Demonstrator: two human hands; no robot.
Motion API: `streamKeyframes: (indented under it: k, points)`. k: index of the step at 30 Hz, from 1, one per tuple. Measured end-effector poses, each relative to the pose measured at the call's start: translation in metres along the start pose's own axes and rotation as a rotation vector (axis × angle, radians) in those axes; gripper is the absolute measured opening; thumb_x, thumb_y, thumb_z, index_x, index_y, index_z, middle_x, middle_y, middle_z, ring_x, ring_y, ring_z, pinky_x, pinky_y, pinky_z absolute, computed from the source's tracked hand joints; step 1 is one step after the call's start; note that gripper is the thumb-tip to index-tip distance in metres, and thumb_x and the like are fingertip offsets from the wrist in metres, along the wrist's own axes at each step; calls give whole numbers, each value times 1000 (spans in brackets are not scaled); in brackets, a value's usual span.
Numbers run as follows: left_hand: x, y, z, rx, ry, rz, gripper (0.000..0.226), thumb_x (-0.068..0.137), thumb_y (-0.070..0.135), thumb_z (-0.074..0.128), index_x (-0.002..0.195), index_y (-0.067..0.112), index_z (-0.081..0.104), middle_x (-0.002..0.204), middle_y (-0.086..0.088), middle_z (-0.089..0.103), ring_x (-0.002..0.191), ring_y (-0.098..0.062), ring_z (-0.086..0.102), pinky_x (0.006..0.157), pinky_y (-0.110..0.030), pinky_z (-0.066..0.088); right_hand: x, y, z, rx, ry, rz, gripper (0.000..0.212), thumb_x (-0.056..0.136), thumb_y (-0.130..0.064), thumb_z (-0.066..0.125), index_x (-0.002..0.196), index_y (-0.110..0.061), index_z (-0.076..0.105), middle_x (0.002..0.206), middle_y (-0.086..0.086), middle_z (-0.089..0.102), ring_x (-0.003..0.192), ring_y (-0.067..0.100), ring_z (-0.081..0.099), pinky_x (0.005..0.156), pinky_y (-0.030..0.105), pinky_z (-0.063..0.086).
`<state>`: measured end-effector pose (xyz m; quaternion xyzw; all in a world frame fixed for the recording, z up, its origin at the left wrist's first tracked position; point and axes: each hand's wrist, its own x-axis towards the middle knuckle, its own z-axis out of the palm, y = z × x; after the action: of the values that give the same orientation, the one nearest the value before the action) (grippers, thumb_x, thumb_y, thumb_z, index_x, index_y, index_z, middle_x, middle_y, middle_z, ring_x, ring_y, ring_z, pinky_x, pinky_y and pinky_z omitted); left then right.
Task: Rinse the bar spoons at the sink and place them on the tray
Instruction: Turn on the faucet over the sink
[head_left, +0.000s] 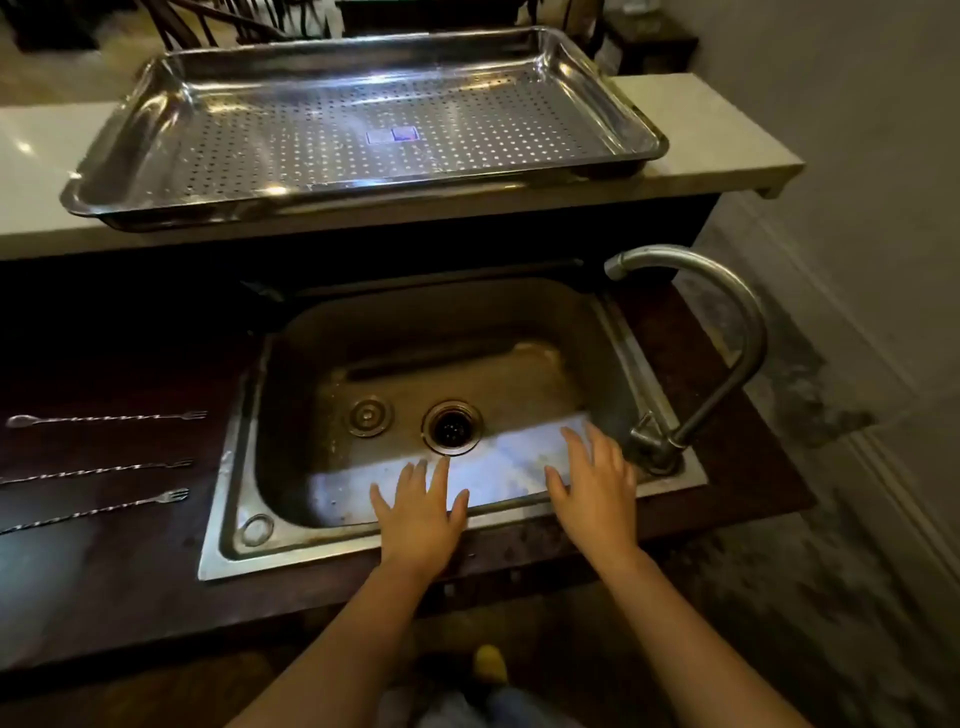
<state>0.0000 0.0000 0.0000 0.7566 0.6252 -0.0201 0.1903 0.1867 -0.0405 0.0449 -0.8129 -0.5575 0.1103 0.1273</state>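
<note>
The left hand (421, 519) and the right hand (592, 493) are both spread flat with fingers apart and nothing in them, palms down over the near edge of the sink (228, 551). The left hand lies over the front rim near the drain (451, 427); the right hand is just beside the base of the faucet (727, 332), whose spout curves over the far right corner of the basin. No water is running. Three bar spoons lie on the dark counter (119, 582) to the left of the sink, side by side and apart from one another: the far bar spoon (106, 419), the middle bar spoon (98, 472) and the near bar spoon (98, 512). The perforated steel tray (639, 130) sits on the pale raised ledge (727, 124) behind the sink.
</note>
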Motion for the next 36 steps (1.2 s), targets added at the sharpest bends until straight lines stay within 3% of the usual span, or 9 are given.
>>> streamKeyframes:
  k: [4,9,25,36]
  points:
    - [-1,-9,15,56,-103,-93,59,93,56,17,148,36,6,159,0,9,147,-19,-1,112,-60,-3,8,13,-1,-45,48,95,70,90,-36,49,147,-14,16,158,15,3,146,30,4,115,47,18]
    - [0,-7,17,77,-76,-70,60,92,57,14,148,37,2,160,1,2,147,-19,-5,110,-62,-8,19,17,1,-41,82,169,78,91,-34,47,147,-5,1,156,20,-11,146,32,-2,118,43,13]
    - [-2,-9,17,80,-64,-71,62,91,59,13,146,38,-8,160,2,0,147,-19,-6,110,-61,-10,45,35,3,-221,41,150,83,93,-49,31,144,6,-3,155,25,-6,145,34,-8,120,42,8]
    - [1,-6,9,-37,-122,-97,64,92,57,20,146,38,-8,160,0,-5,147,-19,-8,111,-59,-10,41,30,0,-73,79,94,74,92,-38,44,147,-6,6,156,22,-4,145,34,-5,117,48,13]
